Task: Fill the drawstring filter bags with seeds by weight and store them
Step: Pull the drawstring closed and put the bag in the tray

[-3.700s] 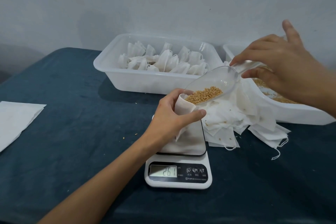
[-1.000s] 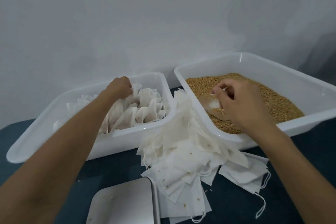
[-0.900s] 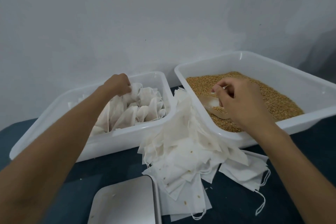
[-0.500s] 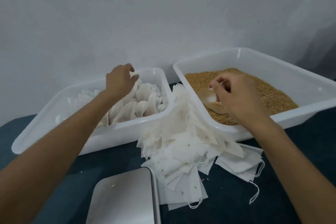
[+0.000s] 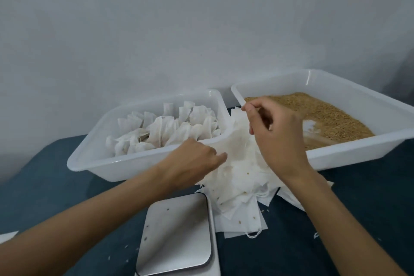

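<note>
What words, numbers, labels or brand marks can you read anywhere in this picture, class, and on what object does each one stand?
None can be read.
The scale shows only its bare steel platform; its display lies out of view.
The tray of filled bags, the seed tray and the pile of empty filter bags carry no print.
The left hand and right hand cover no visible label.
</note>
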